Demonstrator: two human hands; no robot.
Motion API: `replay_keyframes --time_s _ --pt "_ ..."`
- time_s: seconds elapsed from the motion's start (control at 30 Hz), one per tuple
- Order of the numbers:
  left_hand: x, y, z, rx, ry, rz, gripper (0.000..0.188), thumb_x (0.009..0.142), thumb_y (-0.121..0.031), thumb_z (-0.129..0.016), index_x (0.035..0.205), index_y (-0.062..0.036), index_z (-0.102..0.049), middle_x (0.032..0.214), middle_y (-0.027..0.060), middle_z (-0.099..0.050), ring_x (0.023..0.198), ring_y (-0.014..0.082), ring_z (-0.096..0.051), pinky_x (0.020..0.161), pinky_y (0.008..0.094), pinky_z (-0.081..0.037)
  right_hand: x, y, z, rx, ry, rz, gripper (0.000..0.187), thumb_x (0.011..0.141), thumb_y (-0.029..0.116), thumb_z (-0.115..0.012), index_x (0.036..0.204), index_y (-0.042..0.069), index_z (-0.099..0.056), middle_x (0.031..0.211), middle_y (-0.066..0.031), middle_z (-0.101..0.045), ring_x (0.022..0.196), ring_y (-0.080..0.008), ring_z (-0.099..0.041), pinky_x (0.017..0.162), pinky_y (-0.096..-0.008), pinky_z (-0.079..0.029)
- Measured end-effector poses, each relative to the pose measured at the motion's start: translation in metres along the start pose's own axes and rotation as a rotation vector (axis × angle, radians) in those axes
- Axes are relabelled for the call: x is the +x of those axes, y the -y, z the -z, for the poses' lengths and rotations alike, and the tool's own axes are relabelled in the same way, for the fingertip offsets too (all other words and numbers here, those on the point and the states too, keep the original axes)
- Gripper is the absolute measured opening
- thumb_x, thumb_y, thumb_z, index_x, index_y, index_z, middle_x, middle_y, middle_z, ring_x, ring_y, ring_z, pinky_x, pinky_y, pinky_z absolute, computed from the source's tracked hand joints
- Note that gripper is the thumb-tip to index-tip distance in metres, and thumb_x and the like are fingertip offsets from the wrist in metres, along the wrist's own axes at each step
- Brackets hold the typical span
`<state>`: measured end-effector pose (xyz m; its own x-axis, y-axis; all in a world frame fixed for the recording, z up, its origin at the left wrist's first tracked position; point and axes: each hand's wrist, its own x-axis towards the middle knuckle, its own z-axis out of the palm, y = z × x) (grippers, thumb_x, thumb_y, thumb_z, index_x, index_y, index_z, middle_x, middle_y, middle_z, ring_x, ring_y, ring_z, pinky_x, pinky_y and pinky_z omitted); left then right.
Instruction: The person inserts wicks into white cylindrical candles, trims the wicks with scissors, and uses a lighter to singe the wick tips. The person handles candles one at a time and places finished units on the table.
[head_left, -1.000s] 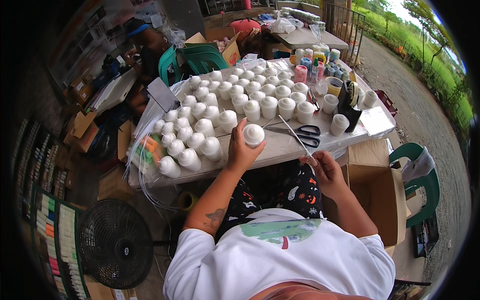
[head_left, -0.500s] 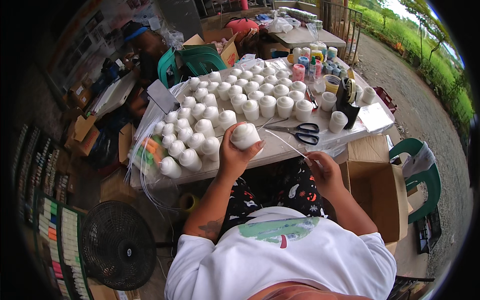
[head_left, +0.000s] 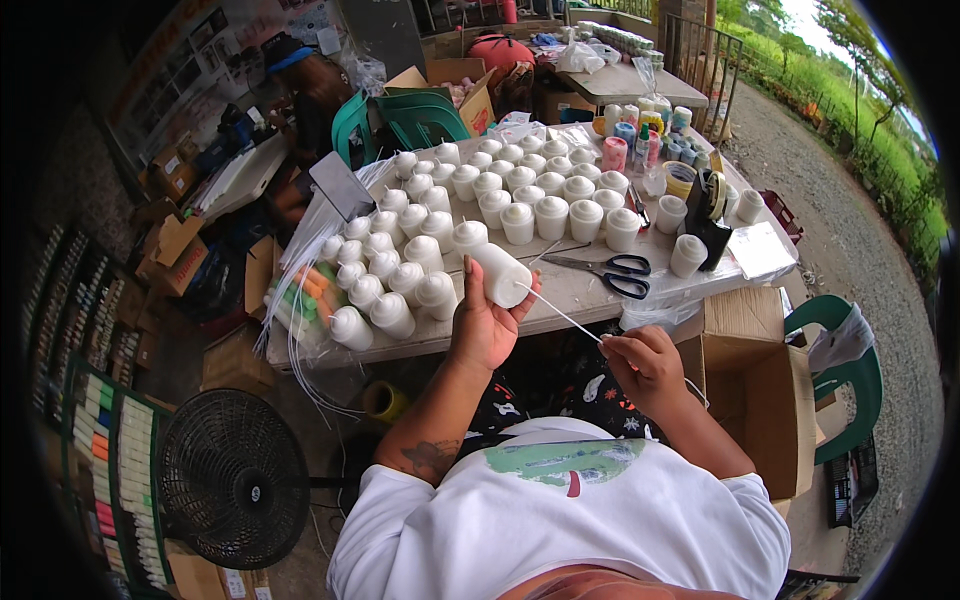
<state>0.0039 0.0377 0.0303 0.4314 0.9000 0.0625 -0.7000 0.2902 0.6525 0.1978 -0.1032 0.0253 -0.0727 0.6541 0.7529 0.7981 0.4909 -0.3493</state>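
Note:
My left hand holds a white candle tilted on its side over the table's near edge, fingers wrapped about it. The candle's flat end faces right and toward me. From that end a white wick runs down to my right hand, which pinches it between thumb and fingertips. Beyond my right hand, dark-handled scissors lie on the table. Rows of similar white candles with domed tops stand farther back and to the left.
Paint jars and a black tape dispenser stand at the table's right. Loose wicks hang off its left side. An open cardboard box sits by a green chair. A black fan stands lower left; another person sits beyond.
The candle has been turned from domed top facing me to flat end facing right. My right hand has moved slightly down, the wick still pinched. The whole view has shifted a little.

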Motion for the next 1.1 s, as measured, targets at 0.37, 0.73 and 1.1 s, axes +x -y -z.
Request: replay_keyframes --time_s 0.37,0.73,1.1 --pt "-0.002 0.008 -0.001 0.075 -0.016 -0.089 0.060 0.090 -0.052 -0.056 0.125 -0.0050 -0.043 0.115 0.0142 -0.059 0.108 0.0312 -0.061 0.095 0.0432 -0.052 0.006 0.006 0.003 -0.050 0.024 0.051 0.020 0.074 0.002 -0.073 0.092 0.010 -0.066 0.076 -0.0028 -0.060 0.068 -0.0219 -0.058 0.067 -0.0342 -0.044" --pt "-0.014 0.030 -0.008 0.189 0.118 -0.122 0.060 0.088 -0.043 -0.066 0.126 -0.0033 -0.041 0.116 0.0114 -0.056 0.114 0.0325 -0.058 0.097 0.0438 -0.049 0.019 0.009 0.000 -0.087 0.011 0.036 0.019 0.075 0.005 -0.073 0.092 0.010 -0.066 0.077 -0.0022 -0.061 0.071 -0.0221 -0.058 0.070 -0.0346 -0.044" --pt "-0.021 0.041 -0.015 0.148 0.189 -0.080 0.051 0.088 -0.028 -0.069 0.125 -0.0048 -0.040 0.115 0.0110 -0.056 0.110 0.0255 -0.059 0.095 0.0369 -0.047 0.021 0.007 -0.006 -0.049 -0.020 0.027 0.020 0.074 0.001 -0.073 0.092 0.007 -0.066 0.078 -0.0054 -0.062 0.071 -0.0244 -0.058 0.070 -0.0350 -0.045"
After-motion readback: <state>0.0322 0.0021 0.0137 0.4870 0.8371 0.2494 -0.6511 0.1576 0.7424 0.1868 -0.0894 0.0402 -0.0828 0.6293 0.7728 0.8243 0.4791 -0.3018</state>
